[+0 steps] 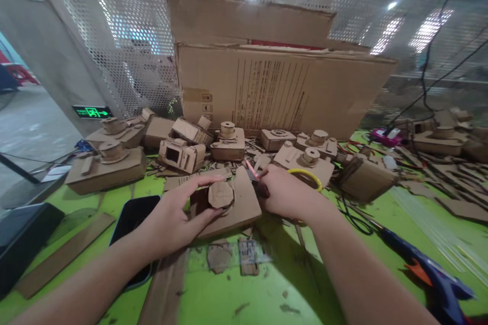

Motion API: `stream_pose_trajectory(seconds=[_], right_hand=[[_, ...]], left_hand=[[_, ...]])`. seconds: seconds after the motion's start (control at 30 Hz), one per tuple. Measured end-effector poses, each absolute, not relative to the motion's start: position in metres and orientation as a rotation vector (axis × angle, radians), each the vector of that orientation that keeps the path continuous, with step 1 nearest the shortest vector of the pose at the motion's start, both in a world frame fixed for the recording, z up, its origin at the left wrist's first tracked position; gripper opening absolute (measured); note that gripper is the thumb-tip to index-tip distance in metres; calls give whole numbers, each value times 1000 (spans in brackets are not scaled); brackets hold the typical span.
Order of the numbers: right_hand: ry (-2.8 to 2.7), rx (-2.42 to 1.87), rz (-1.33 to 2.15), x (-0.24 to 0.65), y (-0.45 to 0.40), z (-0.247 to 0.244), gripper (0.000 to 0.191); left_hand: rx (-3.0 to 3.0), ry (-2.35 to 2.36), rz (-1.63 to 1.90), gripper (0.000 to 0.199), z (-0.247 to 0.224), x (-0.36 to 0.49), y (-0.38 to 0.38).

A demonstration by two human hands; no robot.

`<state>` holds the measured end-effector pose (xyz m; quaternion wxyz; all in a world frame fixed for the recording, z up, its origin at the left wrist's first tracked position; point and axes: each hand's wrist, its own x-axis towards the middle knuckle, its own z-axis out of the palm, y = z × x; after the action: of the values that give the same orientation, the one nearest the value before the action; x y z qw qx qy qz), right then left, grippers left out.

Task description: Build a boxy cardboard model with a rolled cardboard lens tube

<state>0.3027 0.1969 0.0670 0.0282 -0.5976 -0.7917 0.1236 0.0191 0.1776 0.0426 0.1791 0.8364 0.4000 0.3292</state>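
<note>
My left hand [179, 218] is closed on a cardboard model camera [244, 200], its thumb and fingers around the round lens piece [221, 195] on top. My right hand [284, 195] is at the model's right edge. Its fingers are closed around a slim tool [250, 168] with a pink part and a dark part; the fingers hide most of it, so its kind is unclear. A yellow ring-shaped thing [307, 175] shows behind the right wrist. In front of the model, a clear strip [196, 259] lies with small cardboard pieces [249, 256].
Several cardboard model cameras [107, 167] and scraps line the back of the green table [282, 284], before a large cardboard box [274, 86]. A phone [133, 218] and cardboard strips [68, 251] lie left. A blue glue gun [423, 269] with its cable and clear sticks [434, 228] lie right.
</note>
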Motion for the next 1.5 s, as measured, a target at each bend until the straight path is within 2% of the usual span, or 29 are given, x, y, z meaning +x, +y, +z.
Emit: stream_pose_trajectory(seconds=[0.27,0.43,0.5,0.67,0.9,0.97,1.17,1.5], right_hand=[[-2296,-1757,472,312,203,72,12],[-2226,-1670,524,316,205,75,22],[-2246,-1621,560,318,205,74,28],[-2198,-1590,613,324,208,68,30],[-1783,-1646,674,327,219,64,39],[-1652,-1551,752,323,221,61,43],[-1192,-884,1072,301,209,66,44],[-1279,-636,1365,278,177,76,48]], left_hand=[[2265,1021,1193,47,40,11,181],[2086,1041,1320,44,39,9,184],[2062,1068,1324,43,39,9,185],[2060,1140,1293,43,42,7,186],[2192,1168,1105,45,42,4,186],[2245,1170,1057,48,41,5,186],[2379,1036,992,42,42,13,180],[2474,819,1088,49,48,15,174]])
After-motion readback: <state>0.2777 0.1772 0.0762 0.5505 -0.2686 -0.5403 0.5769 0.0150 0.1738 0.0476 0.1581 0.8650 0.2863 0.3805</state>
